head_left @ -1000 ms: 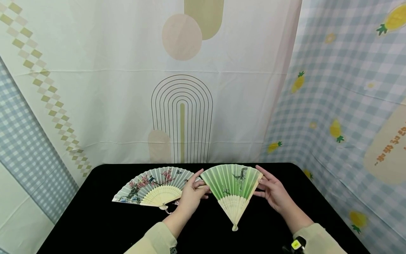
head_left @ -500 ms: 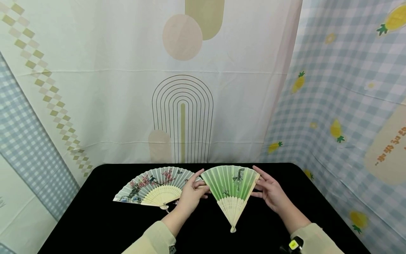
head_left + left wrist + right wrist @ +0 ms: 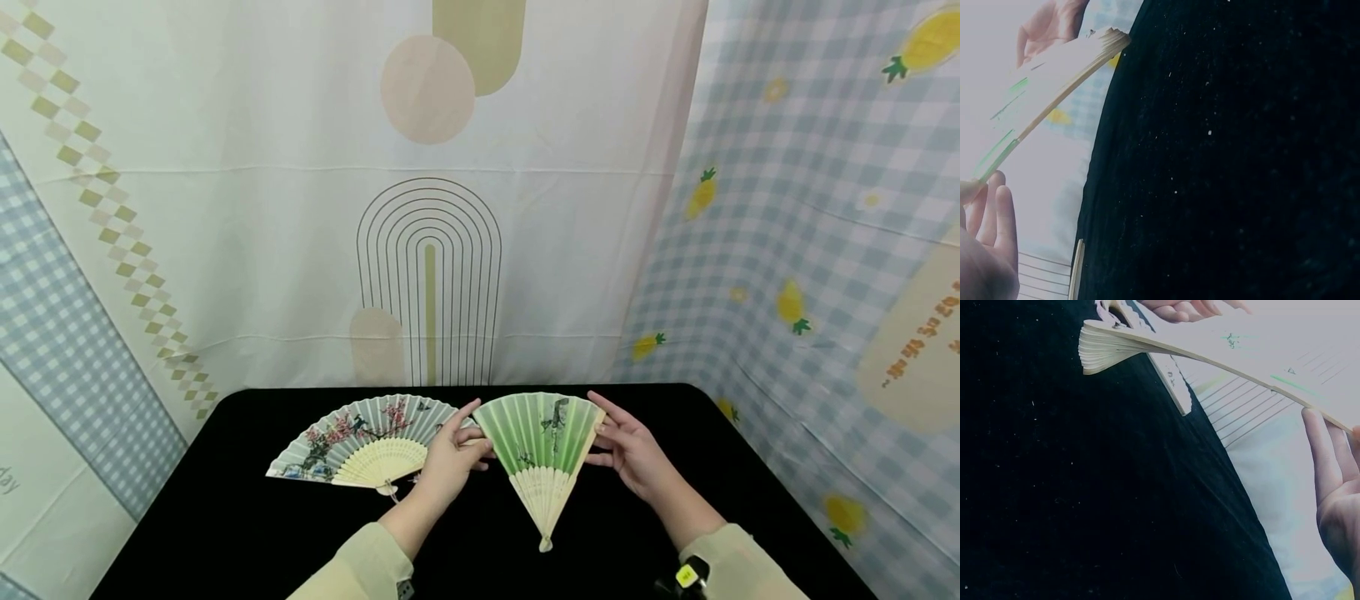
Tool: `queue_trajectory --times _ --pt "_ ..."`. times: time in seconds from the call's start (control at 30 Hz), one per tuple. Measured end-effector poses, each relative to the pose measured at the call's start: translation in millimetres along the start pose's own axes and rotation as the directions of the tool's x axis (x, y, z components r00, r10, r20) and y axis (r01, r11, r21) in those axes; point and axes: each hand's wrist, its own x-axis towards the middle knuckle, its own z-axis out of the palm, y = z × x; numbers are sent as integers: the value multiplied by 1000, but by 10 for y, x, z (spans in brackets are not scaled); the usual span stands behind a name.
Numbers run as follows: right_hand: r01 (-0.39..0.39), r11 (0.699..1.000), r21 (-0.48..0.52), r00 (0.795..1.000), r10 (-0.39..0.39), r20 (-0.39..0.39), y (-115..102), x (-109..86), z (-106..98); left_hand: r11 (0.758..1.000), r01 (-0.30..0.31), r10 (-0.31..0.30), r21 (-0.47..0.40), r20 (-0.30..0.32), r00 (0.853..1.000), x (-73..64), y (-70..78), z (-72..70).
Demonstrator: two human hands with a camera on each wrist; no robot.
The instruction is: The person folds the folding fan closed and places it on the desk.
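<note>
A green folding fan (image 3: 525, 433) with pale ribs is partly spread between both hands, its pivot end pointing down toward the person. At its left edge, my left hand (image 3: 447, 462) pinches the outer rib between thumb and fingers. My right hand (image 3: 636, 458) grips the opposite edge near the top corner. The left wrist view shows the fan's outer rib (image 3: 1063, 90) held up off the black surface. From the right wrist, its stacked rib ends (image 3: 1100, 350) are visible. Beside the left hand lies a second, wide-spread fan (image 3: 378, 458) with pink blossoms, partly hidden by that hand.
A black-covered table (image 3: 247, 533) lies beneath the fans. Behind it hangs a white patterned curtain (image 3: 285, 250). On the right is a blue checked cloth (image 3: 787, 250) with pineapples. A pale tassel (image 3: 1105, 309) hangs at the blossom fan's pivot.
My right hand has moved slightly left, bringing the green fan's edges a little closer together. Its pivot end has shifted left and slightly down. The blossom fan stays put.
</note>
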Motion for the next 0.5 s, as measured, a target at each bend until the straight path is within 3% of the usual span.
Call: queue_trajectory --times 0.27,0.5 --pt "-8 1000 -8 1000 8 -5 1 17 34 999 8 -8 40 11 1000 140 -239 -68" --pt "-13 1000 -12 1000 13 -5 20 41 83 998 -12 11 61 17 1000 152 -262 -62"
